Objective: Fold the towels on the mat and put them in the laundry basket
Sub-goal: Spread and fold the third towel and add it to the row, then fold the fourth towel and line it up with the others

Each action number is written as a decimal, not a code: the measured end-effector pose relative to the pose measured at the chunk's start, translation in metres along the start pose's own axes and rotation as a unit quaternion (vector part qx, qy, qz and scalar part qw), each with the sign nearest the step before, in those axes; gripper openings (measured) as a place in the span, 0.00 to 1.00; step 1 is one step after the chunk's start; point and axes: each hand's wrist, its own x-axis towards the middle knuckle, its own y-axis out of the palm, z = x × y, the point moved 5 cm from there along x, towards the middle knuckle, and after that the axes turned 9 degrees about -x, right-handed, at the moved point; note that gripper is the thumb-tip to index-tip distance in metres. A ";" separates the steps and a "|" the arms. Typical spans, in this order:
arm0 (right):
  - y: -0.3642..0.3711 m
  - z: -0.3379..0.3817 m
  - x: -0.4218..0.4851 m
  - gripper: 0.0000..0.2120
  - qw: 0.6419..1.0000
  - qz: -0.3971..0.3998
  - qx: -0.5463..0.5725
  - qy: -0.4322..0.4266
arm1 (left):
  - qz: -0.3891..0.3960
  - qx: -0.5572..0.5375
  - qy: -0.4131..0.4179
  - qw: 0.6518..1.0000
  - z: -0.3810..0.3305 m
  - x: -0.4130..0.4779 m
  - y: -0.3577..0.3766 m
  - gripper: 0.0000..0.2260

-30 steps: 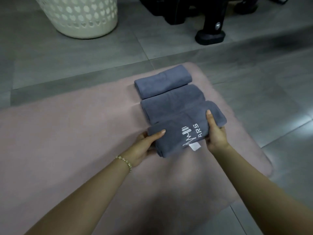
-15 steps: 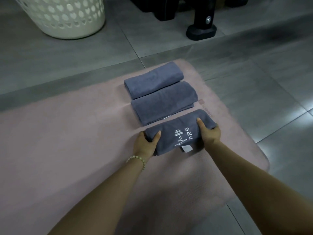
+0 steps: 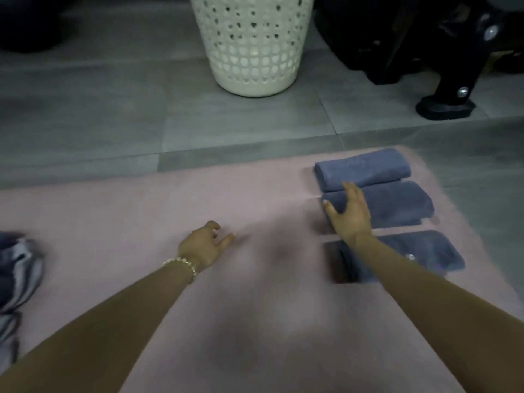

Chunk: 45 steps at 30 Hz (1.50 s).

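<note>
Head view: three folded grey-blue towels lie in a row on the right part of the pale pink soft mat. They are the far folded towel, the middle folded towel just beside it, and the near folded towel, set apart from the middle one by a narrow strip of mat. One crumpled grey-blue towel lies unfolded at the mat's left edge, partly cut off by the frame. One white perforated plastic laundry basket stands upright on the grey tiled floor beyond the mat, well apart from all four towels. To its right is a black stand with a round foot.

Two hands show. The right hand has its fingers spread over the left end of the middle folded towel, its fingertips reaching the edge of the far one. Blur hides whether it touches the cloth. The left hand is over bare mat with its fingers loosely curled and its thumb out, holding nothing. One beaded bracelet circles its wrist.

Half a second ago both hands gripped the ends of the near folded towel, and now both have let go of it. A second ago that towel overlapped the middle one. The view has turned left, bringing the basket to the top centre and the crumpled towel into sight.
</note>
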 end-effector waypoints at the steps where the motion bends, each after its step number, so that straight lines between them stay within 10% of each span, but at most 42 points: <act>1: 0.018 0.026 -0.004 0.31 0.999 0.035 -0.006 -0.030 | -0.014 0.010 -0.009 1.000 0.017 -0.006 -0.024 0.24; 13: 0.220 0.213 -0.159 0.31 0.915 0.299 -0.096 -0.252 | -0.207 0.046 -0.141 0.967 0.268 -0.123 -0.175 0.24; 21: 0.286 0.284 -0.230 0.34 0.859 0.335 -0.158 -0.353 | -0.332 0.189 -0.067 0.922 0.321 -0.147 -0.255 0.38; 28: 0.303 0.281 -0.243 0.44 0.850 0.335 -0.223 -0.339 | -0.289 0.158 -0.135 0.935 0.354 -0.135 -0.290 0.37; 32: 0.298 0.288 -0.238 0.43 0.842 0.377 -0.217 -0.320 | -0.301 0.095 -0.155 0.936 0.345 -0.125 -0.293 0.23; 38: 0.228 0.352 -0.240 0.29 0.845 0.504 0.046 -0.173 | -0.294 -0.117 0.028 0.948 0.247 -0.127 -0.311 0.16; 45: 0.042 0.449 -0.215 0.19 0.843 0.422 0.249 -0.221 | -0.229 -0.311 0.175 0.905 0.057 -0.160 -0.380 0.19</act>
